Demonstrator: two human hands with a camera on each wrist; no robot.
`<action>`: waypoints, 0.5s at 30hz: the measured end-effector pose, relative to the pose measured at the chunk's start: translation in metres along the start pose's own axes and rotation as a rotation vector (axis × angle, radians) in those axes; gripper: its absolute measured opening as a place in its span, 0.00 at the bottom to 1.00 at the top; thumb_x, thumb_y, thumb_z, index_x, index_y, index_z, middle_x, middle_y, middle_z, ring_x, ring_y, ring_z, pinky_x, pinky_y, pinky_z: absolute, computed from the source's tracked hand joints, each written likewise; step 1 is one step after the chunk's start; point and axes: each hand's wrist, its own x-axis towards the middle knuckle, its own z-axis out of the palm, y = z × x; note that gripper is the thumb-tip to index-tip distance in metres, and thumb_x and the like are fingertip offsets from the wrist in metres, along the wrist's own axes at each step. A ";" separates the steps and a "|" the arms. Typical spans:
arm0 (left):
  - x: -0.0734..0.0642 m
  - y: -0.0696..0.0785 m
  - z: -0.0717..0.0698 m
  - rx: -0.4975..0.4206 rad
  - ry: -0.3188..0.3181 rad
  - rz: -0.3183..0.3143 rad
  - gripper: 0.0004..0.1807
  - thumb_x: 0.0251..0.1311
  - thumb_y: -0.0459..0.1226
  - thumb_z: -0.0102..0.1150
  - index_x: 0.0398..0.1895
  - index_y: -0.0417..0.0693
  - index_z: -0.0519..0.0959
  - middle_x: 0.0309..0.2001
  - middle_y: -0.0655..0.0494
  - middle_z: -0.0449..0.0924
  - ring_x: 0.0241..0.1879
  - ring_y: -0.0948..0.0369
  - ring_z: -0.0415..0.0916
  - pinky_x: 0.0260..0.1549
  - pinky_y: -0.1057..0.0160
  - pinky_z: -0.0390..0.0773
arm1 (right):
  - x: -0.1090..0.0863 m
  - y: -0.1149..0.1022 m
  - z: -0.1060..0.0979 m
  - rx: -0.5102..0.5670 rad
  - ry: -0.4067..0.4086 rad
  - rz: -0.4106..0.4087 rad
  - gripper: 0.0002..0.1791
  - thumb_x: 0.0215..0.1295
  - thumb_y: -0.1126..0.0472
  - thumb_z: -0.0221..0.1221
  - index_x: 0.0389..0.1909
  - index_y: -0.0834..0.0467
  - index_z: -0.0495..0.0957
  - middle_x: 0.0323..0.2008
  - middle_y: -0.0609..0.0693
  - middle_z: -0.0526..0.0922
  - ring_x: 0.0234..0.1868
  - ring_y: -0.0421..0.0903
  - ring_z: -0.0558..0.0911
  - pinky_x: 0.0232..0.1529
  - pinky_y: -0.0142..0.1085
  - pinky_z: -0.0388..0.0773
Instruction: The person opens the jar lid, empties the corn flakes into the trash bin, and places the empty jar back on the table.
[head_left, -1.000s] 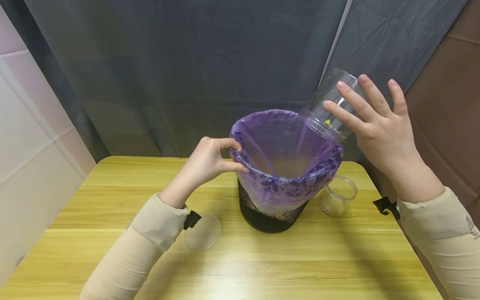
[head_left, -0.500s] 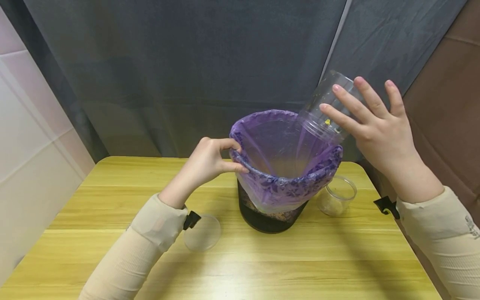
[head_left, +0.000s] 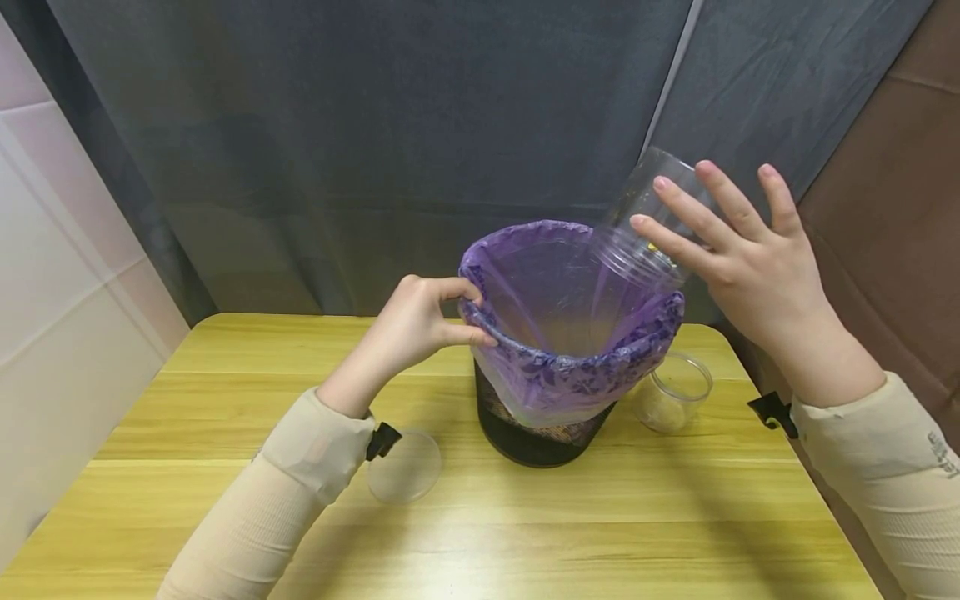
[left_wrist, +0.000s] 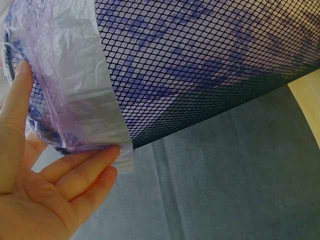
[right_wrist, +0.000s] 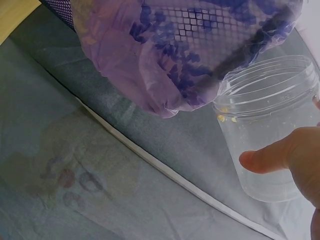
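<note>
A black mesh wastebasket (head_left: 536, 446) stands on the wooden table, lined with a purple patterned bin bag (head_left: 570, 379) folded over its rim. At the rim's left side my left hand (head_left: 420, 321) pinches the wastebasket edge through the bag, thumb outside; in the left wrist view its other fingers lie under the bag's edge. My right hand (head_left: 765, 267) grips a clear plastic jar (head_left: 628, 218), tilted with its threaded mouth down over the right part of the wastebasket. Small yellow bits (right_wrist: 221, 118) cling near the jar's mouth in the right wrist view.
Another clear jar (head_left: 675, 396) stands upright on the table to the right of the wastebasket, partly behind it. A clear round lid (head_left: 408, 471) lies flat near my left wrist. Dark grey curtain (head_left: 337, 150) hangs behind the table (head_left: 465, 542).
My right hand has moved slightly left and down with the jar, bringing its mouth further over the wastebasket. My left hand keeps its place on the rim.
</note>
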 end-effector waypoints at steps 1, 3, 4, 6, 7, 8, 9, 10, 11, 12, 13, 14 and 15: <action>0.000 0.000 0.000 0.000 0.001 0.001 0.19 0.37 0.43 0.80 0.32 0.46 0.83 0.26 0.60 0.80 0.21 0.63 0.62 0.23 0.62 0.66 | 0.000 0.000 0.000 -0.003 -0.003 -0.004 0.53 0.54 0.84 0.46 0.70 0.29 0.56 0.70 0.34 0.58 0.71 0.40 0.55 0.66 0.49 0.52; 0.000 0.000 0.000 0.002 0.002 0.004 0.19 0.37 0.43 0.80 0.32 0.46 0.83 0.26 0.61 0.80 0.21 0.63 0.61 0.23 0.63 0.65 | 0.000 0.001 0.000 -0.003 -0.011 -0.013 0.53 0.54 0.84 0.46 0.70 0.29 0.56 0.70 0.35 0.58 0.71 0.40 0.55 0.67 0.49 0.52; 0.000 0.000 0.000 0.004 0.003 0.005 0.19 0.37 0.44 0.80 0.32 0.46 0.83 0.26 0.61 0.80 0.20 0.63 0.60 0.22 0.62 0.64 | 0.000 0.001 0.001 -0.004 -0.015 -0.019 0.53 0.54 0.84 0.46 0.70 0.29 0.56 0.70 0.35 0.58 0.71 0.40 0.55 0.67 0.49 0.52; 0.001 0.001 -0.001 0.006 0.004 0.006 0.19 0.37 0.44 0.80 0.32 0.46 0.83 0.26 0.61 0.79 0.20 0.63 0.58 0.21 0.62 0.63 | 0.001 0.002 0.001 -0.010 -0.020 -0.030 0.53 0.55 0.84 0.47 0.71 0.29 0.55 0.71 0.35 0.58 0.71 0.40 0.55 0.67 0.49 0.52; 0.001 0.001 -0.001 0.007 0.004 0.005 0.19 0.37 0.44 0.80 0.32 0.46 0.83 0.25 0.61 0.79 0.19 0.63 0.58 0.21 0.62 0.62 | 0.001 0.002 0.001 -0.011 -0.024 -0.037 0.53 0.55 0.84 0.47 0.71 0.30 0.55 0.71 0.35 0.57 0.71 0.40 0.55 0.67 0.49 0.52; 0.001 0.001 -0.001 0.007 0.004 0.004 0.19 0.37 0.44 0.80 0.32 0.47 0.83 0.25 0.61 0.79 0.19 0.64 0.57 0.20 0.62 0.62 | 0.001 0.003 0.001 -0.013 -0.030 -0.044 0.53 0.55 0.84 0.47 0.71 0.30 0.54 0.71 0.35 0.57 0.71 0.40 0.55 0.67 0.48 0.52; 0.001 0.001 -0.001 0.006 0.003 0.002 0.19 0.37 0.44 0.80 0.32 0.47 0.83 0.25 0.61 0.79 0.19 0.63 0.56 0.20 0.62 0.61 | 0.002 0.003 0.002 -0.016 -0.038 -0.052 0.53 0.55 0.84 0.47 0.72 0.30 0.53 0.71 0.35 0.56 0.71 0.41 0.54 0.67 0.48 0.51; 0.001 0.001 -0.001 0.006 0.002 0.000 0.19 0.37 0.44 0.80 0.32 0.47 0.83 0.25 0.61 0.79 0.19 0.63 0.56 0.20 0.62 0.61 | 0.003 0.003 0.002 -0.021 -0.041 -0.059 0.54 0.55 0.84 0.47 0.72 0.30 0.52 0.71 0.35 0.56 0.71 0.41 0.54 0.67 0.48 0.51; 0.001 0.001 -0.001 0.005 0.002 -0.003 0.19 0.37 0.44 0.80 0.32 0.46 0.83 0.25 0.61 0.79 0.19 0.63 0.57 0.20 0.62 0.61 | 0.003 0.004 0.002 -0.027 -0.043 -0.067 0.54 0.55 0.84 0.47 0.72 0.30 0.51 0.72 0.35 0.55 0.72 0.41 0.54 0.67 0.48 0.51; 0.001 0.001 -0.001 0.004 0.001 -0.004 0.19 0.37 0.44 0.80 0.32 0.46 0.83 0.25 0.61 0.79 0.19 0.63 0.57 0.20 0.62 0.62 | 0.004 0.004 0.002 -0.032 -0.049 -0.075 0.54 0.55 0.84 0.46 0.72 0.30 0.51 0.72 0.35 0.55 0.72 0.41 0.53 0.67 0.48 0.51; 0.001 0.001 -0.001 0.004 0.000 -0.005 0.19 0.37 0.44 0.80 0.32 0.46 0.83 0.26 0.61 0.79 0.19 0.63 0.57 0.21 0.62 0.62 | 0.004 0.004 0.002 -0.034 -0.054 -0.082 0.54 0.55 0.84 0.46 0.73 0.30 0.50 0.72 0.35 0.54 0.72 0.41 0.53 0.67 0.48 0.51; 0.001 0.001 -0.001 0.003 0.000 -0.005 0.19 0.37 0.44 0.80 0.32 0.46 0.83 0.26 0.61 0.80 0.19 0.63 0.58 0.21 0.62 0.62 | 0.005 0.004 0.003 -0.040 -0.055 -0.090 0.54 0.56 0.85 0.46 0.73 0.31 0.50 0.72 0.35 0.54 0.72 0.41 0.52 0.67 0.48 0.51; 0.001 0.000 -0.001 0.004 0.001 -0.005 0.20 0.37 0.44 0.80 0.32 0.46 0.83 0.26 0.61 0.79 0.20 0.63 0.58 0.21 0.62 0.62 | 0.006 0.004 0.003 -0.042 -0.058 -0.099 0.54 0.56 0.85 0.45 0.73 0.31 0.50 0.72 0.36 0.54 0.72 0.41 0.52 0.67 0.48 0.51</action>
